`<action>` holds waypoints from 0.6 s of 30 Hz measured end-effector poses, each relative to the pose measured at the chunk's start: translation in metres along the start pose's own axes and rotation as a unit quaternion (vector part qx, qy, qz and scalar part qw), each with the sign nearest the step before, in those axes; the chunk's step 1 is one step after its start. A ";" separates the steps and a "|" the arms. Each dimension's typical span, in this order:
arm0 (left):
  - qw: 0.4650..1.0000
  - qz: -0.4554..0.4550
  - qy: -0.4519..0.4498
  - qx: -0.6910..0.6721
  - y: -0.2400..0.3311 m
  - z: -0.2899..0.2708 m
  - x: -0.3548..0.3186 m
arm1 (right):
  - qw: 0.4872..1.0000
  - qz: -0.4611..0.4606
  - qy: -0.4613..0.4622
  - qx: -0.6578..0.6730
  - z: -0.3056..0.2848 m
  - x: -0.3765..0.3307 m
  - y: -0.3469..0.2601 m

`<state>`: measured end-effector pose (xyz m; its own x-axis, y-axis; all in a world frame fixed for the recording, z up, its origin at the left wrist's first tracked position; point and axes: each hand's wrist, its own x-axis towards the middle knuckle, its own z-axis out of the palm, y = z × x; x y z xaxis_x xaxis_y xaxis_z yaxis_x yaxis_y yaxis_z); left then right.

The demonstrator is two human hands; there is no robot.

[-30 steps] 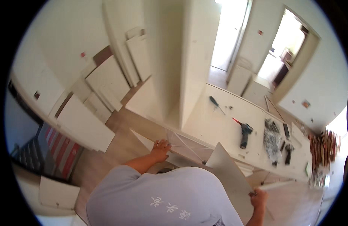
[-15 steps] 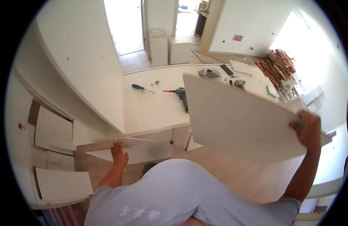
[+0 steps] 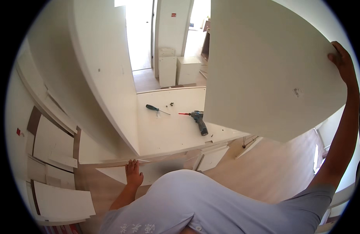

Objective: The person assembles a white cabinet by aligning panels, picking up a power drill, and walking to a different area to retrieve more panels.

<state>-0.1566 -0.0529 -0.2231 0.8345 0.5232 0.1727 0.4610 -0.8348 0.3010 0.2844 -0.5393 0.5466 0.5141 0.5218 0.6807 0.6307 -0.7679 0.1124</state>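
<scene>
My right hand, raised at the upper right, is closed on the edge of a large white board held upright. A small smudged patch marks the board's face. My left hand lies with fingers stretched out at the front edge of the white cabinet base, touching a white panel below it. On the base rest a green-handled screwdriver, a cordless drill with a red bit, and a few small screws. A tall white side panel stands on the left.
Several white cabinet pieces lean or lie at the left. White boxes stand by the doorway at the back. A white door-like panel lies beneath the base, on the wooden floor.
The large board has been lifted and stood up by my right hand, its lower part now over the base's right portion. My left hand keeps its place at the edge. The view has shifted.
</scene>
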 end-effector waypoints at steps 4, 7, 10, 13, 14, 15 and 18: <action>0.997 -0.048 -0.038 0.041 0.010 -0.010 0.009 | 0.999 -0.019 0.020 0.045 0.048 0.066 -0.014; 0.995 -0.080 -0.031 0.043 0.014 -0.015 0.013 | 0.996 -0.042 0.024 0.069 0.095 0.109 -0.051; 0.993 -0.111 -0.036 0.026 0.020 -0.011 0.019 | 0.995 -0.043 0.020 0.091 0.144 0.146 -0.084; 0.991 -0.125 -0.033 0.034 0.030 -0.010 0.024 | 0.990 -0.078 0.022 0.117 0.205 0.181 -0.088; 0.989 -0.139 -0.036 0.044 0.031 -0.012 0.023 | 0.986 -0.090 0.016 0.137 0.232 0.191 -0.094; 0.987 -0.148 -0.040 0.047 0.034 -0.012 0.024 | 0.986 -0.104 0.015 0.130 0.250 0.203 -0.099; 0.979 -0.190 -0.049 0.058 0.046 -0.012 0.028 | 0.985 -0.092 0.009 0.147 0.305 0.230 -0.124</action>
<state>-0.1155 -0.0739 -0.1929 0.6184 0.7855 -0.0229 0.7702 -0.5999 0.2166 0.5014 -0.2106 0.4689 0.3667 0.6338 0.6811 0.8546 -0.5188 0.0226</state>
